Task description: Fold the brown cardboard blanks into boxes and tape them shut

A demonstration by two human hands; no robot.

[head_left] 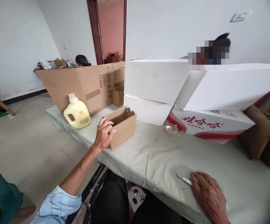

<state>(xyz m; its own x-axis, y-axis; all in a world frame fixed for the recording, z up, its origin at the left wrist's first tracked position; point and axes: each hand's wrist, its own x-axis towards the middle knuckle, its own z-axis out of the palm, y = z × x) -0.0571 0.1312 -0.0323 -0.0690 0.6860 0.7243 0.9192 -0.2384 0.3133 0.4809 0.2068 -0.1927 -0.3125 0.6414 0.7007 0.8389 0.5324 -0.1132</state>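
A small open-topped cardboard box (123,132) stands on the cloth-covered table near its front edge. My left hand (104,133) is closed on the left end of this box, fingers bent over its corner. To the right, my right hand (208,193) lies palm down on the tablecloth, its fingers closed around a slim silver craft knife (184,179). The knife's tip points left, and its rear part is hidden under the hand. Just left of the small box stands a pale yellow detergent jug (77,113) with a handle.
Behind the jug rises a large brown carton (90,87); white boxes (157,81) stand beside it. A printed red-and-white carton (211,124) is under one of them. Crumpled clear plastic (171,129) lies in front. Folded cardboard (261,137) is at right. Two people sit beyond.
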